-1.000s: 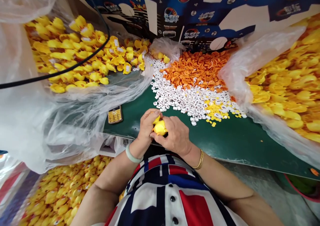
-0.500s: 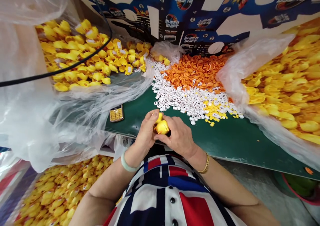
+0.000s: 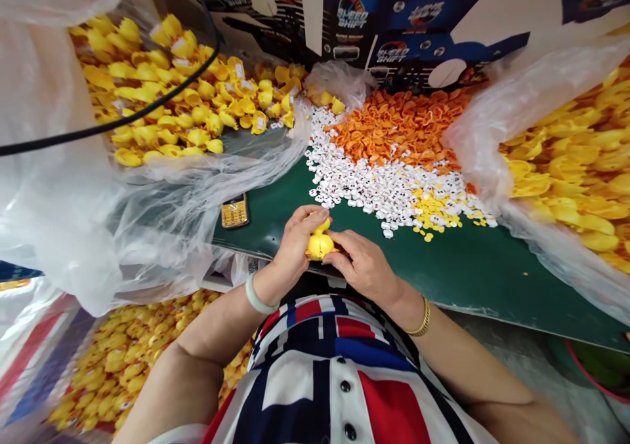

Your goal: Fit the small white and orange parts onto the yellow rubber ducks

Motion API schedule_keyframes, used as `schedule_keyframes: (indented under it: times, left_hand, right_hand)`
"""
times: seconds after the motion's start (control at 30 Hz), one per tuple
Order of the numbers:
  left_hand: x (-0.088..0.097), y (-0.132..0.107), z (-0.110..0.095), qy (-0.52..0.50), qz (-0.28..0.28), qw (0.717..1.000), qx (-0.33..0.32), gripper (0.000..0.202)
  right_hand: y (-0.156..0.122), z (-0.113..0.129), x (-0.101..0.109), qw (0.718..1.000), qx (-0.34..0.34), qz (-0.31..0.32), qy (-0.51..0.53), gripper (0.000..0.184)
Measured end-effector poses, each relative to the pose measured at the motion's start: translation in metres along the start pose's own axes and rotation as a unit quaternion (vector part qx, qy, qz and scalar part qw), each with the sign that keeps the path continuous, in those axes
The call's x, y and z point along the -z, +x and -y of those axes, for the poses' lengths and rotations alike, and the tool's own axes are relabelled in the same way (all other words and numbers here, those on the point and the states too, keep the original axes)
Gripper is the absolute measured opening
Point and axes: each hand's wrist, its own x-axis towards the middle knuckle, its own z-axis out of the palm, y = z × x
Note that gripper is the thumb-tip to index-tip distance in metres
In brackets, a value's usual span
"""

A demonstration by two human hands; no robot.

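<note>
We find the left hand (image 3: 295,247) and right hand (image 3: 361,267) together, both clamped on a yellow rubber duck (image 3: 319,244) over the near edge of the green surface (image 3: 467,280). A phone (image 3: 235,210) lies left; white discs (image 3: 374,191) lie far right.

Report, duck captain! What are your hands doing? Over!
Left grip and right grip on yellow rubber duck. Keypad phone off to the left.

Light: bright, even, diffuse; source out of view.
Shadows: soft, under the left hand (image 3: 295,247) and right hand (image 3: 361,263) on the green work surface (image 3: 443,280).
Glare: white sheen on the plastic sheeting (image 3: 63,188); highlights on the yellow rubber duck (image 3: 319,246).
Distortion: wide-angle bowing at the edges, printed carton (image 3: 418,31) curved.
Focus: sharp overall.
</note>
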Motion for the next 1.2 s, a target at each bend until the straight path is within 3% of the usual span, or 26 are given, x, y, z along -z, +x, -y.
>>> schedule_keyframes:
  times: [0.27, 0.37, 0.43, 0.5, 0.57, 0.6, 0.67, 0.73, 0.77, 0.8, 0.87, 0.93, 1.0, 1.1, 1.2]
  left_hand:
    - [-0.006, 0.002, 0.003, -0.020, -0.014, 1.000, 0.001, 0.030]
    - [-0.002, -0.007, -0.002, -0.017, -0.002, 1.000, 0.002, 0.032]
    - [0.015, -0.022, -0.012, 0.032, 0.033, 0.998, 0.035, 0.035]
    - [0.052, -0.042, -0.026, 0.150, 0.083, 0.980, 0.099, 0.040]
    - [0.110, -0.063, -0.041, 0.355, 0.094, 0.922, 0.121, 0.038]
    - [0.145, -0.073, -0.048, 0.477, 0.077, 0.868, 0.116, 0.036]
    - [0.212, -0.092, -0.057, 0.681, -0.022, 0.723, 0.114, 0.028]
    - [0.258, -0.108, -0.062, 0.792, -0.113, 0.583, 0.139, 0.021]
    - [0.267, -0.114, -0.064, 0.804, -0.115, 0.571, 0.124, 0.022]
    - [0.265, -0.117, -0.066, 0.792, -0.100, 0.593, 0.104, 0.025]
    - [0.232, -0.114, -0.069, 0.724, -0.019, 0.683, 0.089, 0.029]
    - [0.173, -0.096, -0.074, 0.640, 0.128, 0.751, 0.104, 0.029]
    - [0.107, -0.061, -0.079, 0.577, 0.199, 0.792, 0.023, 0.026]
    - [0.024, 0.016, -0.081, 0.533, 0.234, 0.792, -0.185, 0.020]
    - [-0.034, 0.103, -0.073, 0.575, 0.186, 0.728, -0.325, 0.020]
  right_hand:
    - [-0.002, 0.010, -0.002, 0.999, -0.034, -0.015, -0.024, 0.032]
    - [-0.005, 0.011, -0.003, 0.999, -0.033, -0.003, 0.010, 0.037]
    - [-0.012, 0.007, 0.002, 0.998, -0.034, 0.008, 0.047, 0.037]
    - [-0.022, -0.004, 0.013, 0.997, -0.061, -0.001, 0.052, 0.030]
    - [-0.033, -0.022, 0.030, 0.993, -0.111, -0.043, 0.013, 0.023]
    - [-0.039, -0.032, 0.039, 0.988, -0.136, -0.070, -0.017, 0.022]
    - [-0.048, -0.050, 0.053, 0.977, -0.166, -0.107, -0.086, 0.022]
    - [-0.052, -0.064, 0.061, 0.969, -0.173, -0.101, -0.147, 0.024]
    - [-0.052, -0.068, 0.062, 0.966, -0.170, -0.089, -0.174, 0.025]
    - [-0.051, -0.071, 0.061, 0.963, -0.165, -0.076, -0.199, 0.027]
    - [-0.048, -0.073, 0.057, 0.956, -0.160, -0.059, -0.240, 0.028]
    - [-0.045, -0.073, 0.053, 0.950, -0.165, -0.052, -0.258, 0.026]
    - [-0.044, -0.072, 0.051, 0.951, -0.172, -0.048, -0.253, 0.024]
    - [-0.045, -0.073, 0.051, 0.954, -0.163, -0.038, -0.248, 0.022]
    - [-0.046, -0.073, 0.051, 0.956, -0.148, -0.033, -0.251, 0.019]
